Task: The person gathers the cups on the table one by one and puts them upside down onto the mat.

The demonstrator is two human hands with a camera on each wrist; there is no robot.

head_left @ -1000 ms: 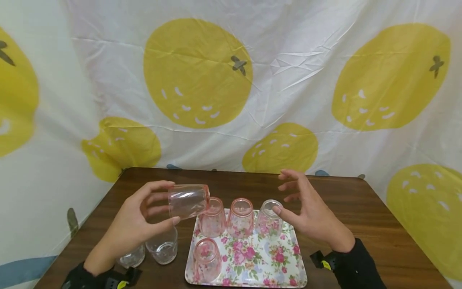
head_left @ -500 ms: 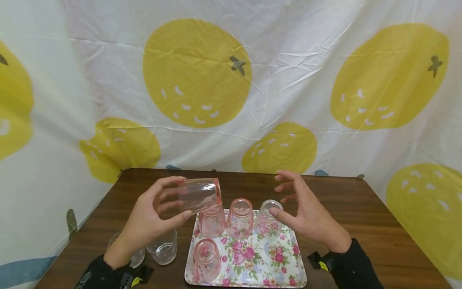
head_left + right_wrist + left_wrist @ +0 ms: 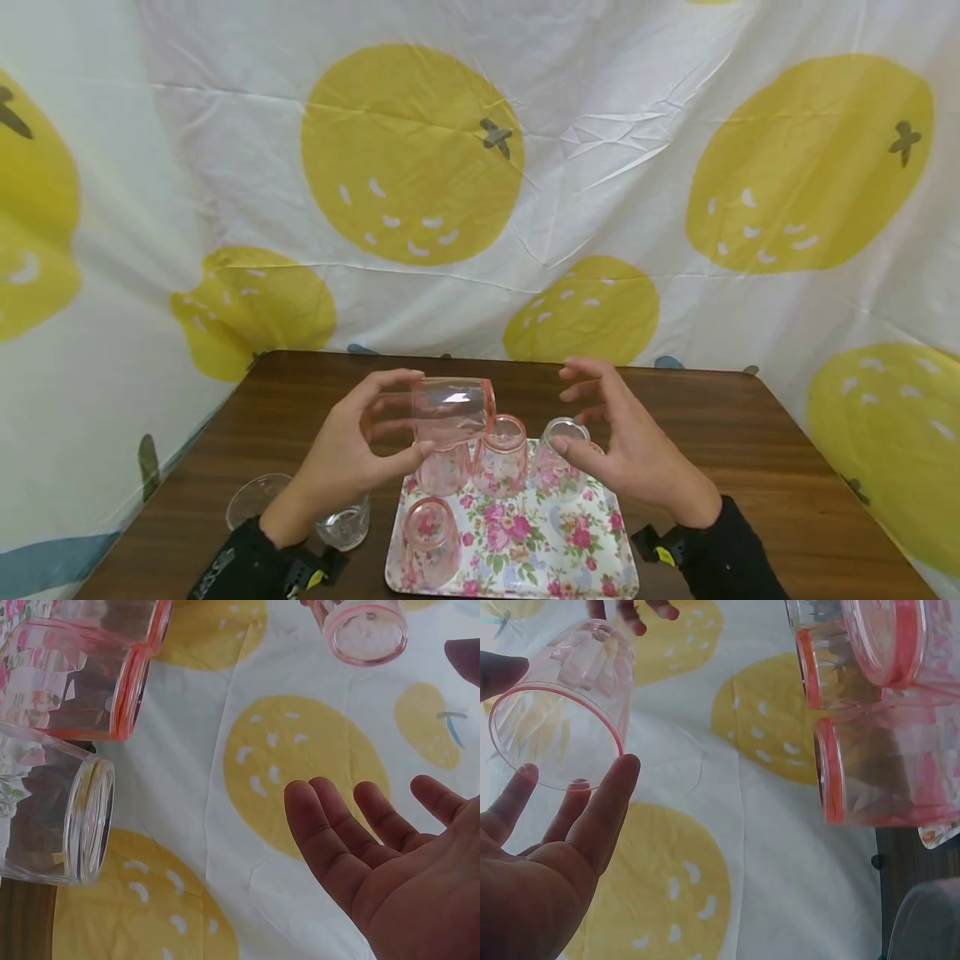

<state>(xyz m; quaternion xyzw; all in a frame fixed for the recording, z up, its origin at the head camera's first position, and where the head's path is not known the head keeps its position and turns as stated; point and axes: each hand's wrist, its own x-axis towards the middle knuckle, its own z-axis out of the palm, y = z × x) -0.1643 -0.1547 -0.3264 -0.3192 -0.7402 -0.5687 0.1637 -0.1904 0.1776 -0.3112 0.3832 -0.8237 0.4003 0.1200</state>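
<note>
My left hand [image 3: 352, 454] grips a pink-tinted glass tumbler [image 3: 453, 408] near its rim, thumb on one side and fingers on the other. The tumbler lies sideways in the air above the back of a floral tray [image 3: 540, 571], base to the right. In the left wrist view its open mouth [image 3: 559, 739] faces the palm. My right hand [image 3: 633, 458] hovers with spread, slightly bent fingers by an upside-down clear glass [image 3: 558, 479], holding nothing. Three more pink glasses stand upside down on the tray: one back left [image 3: 442, 473], one back middle [image 3: 501, 467], one front left [image 3: 431, 546].
Left of the tray, two clear glasses stand mouth up on the dark wooden table [image 3: 750, 433]: one [image 3: 347, 527] close to the tray, another [image 3: 253, 493] partly behind my left forearm. A white cloth with yellow fruit [image 3: 412, 158] hangs behind the table.
My left hand has carried the pink tumbler rightward, from the tray's left edge to over the back row. My right hand has drifted slightly left, towards the tumbler.
</note>
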